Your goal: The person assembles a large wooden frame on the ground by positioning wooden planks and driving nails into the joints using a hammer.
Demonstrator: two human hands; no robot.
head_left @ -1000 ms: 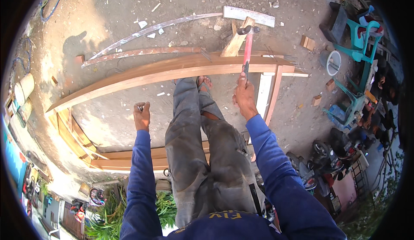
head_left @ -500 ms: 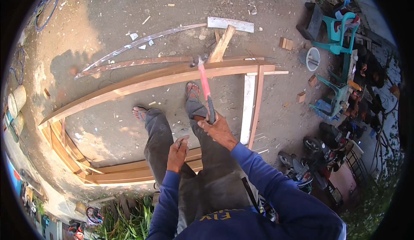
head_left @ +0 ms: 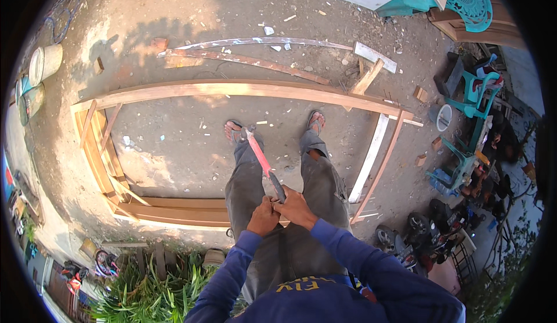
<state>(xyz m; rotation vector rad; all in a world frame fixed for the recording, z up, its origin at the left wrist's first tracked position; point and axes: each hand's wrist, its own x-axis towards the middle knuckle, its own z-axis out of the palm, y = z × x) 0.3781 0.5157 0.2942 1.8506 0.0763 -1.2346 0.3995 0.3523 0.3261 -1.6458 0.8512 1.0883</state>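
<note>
My right hand [head_left: 296,209] is wrapped round the black grip of a hammer [head_left: 259,153] with a red shaft. The hammer points away from me and slightly left, its metal head over my trouser leg near one foot. Close against the right hand is my left hand [head_left: 264,217], its fingers pinched together; what they hold, if anything, is too small to make out. Both hands are in front of my lap, inside a large wooden frame [head_left: 232,89] on the ground. My feet in sandals stand within it. A white-painted strip [head_left: 369,159] and a thin brown batten [head_left: 380,175] cross its right end.
Old curved strips [head_left: 267,42] and a short board [head_left: 368,80] lie beyond the frame. At right are a bucket [head_left: 443,118], wood blocks [head_left: 420,94], green plastic chairs [head_left: 477,91] and motorcycles [head_left: 418,224]. Plants [head_left: 156,285] grow behind me at left.
My view has swung to the right side of the scene less and more to the left. The hammer has come down and back toward me, and my hands have drawn together.
</note>
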